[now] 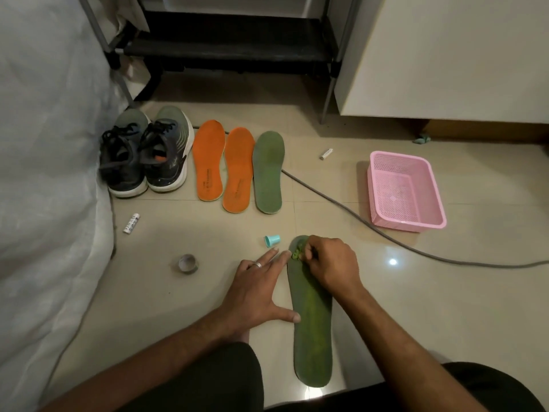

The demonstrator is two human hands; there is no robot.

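A green insole [312,331] lies lengthwise on the tiled floor in front of me. My left hand [255,289] lies flat beside it, fingers straight, thumb pressing the insole's left edge. My right hand [329,263] is curled over the insole's toe end, pinching a small green crumpled bit [296,253] there. A teal cap [272,240] lies just left of the toe end.
A pair of dark sneakers [145,153], two orange insoles [222,168] and another green insole [267,171] line up farther back. A pink basket [405,191] stands right, a grey cable [371,230] crosses the floor. A tape roll [187,263] and white tubes [131,223] lie left.
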